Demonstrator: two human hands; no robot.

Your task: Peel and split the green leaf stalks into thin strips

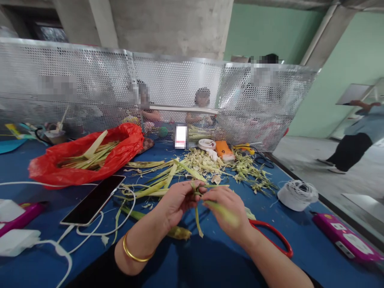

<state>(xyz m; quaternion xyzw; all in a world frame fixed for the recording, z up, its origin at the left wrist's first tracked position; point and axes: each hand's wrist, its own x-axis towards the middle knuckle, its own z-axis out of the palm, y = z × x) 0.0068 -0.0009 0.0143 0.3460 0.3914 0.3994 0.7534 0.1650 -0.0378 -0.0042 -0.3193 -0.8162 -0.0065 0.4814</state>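
Both my hands meet over the blue table. Strips of green leaf (197,224) hang down between them. My left hand (183,200), with a gold bangle on its wrist, pinches a small knotted bundle of green strips (196,189). My right hand (226,206) is closed at the bundle's right side on a pale green strip, which is smeared by motion. Under my left wrist lies a yellow-green husk (180,233). Behind my hands are long husk leaves (156,188) and a pile of pale shredded pieces (199,162). Red handles (277,236) show beside my right forearm.
A red plastic bag (129,148) with dry leaves and a phone (94,200) with white cables are on the left. String (297,195) and a purple power strip (345,240) are on the right. People sit behind a perforated metal screen (180,80); another person stands far right.
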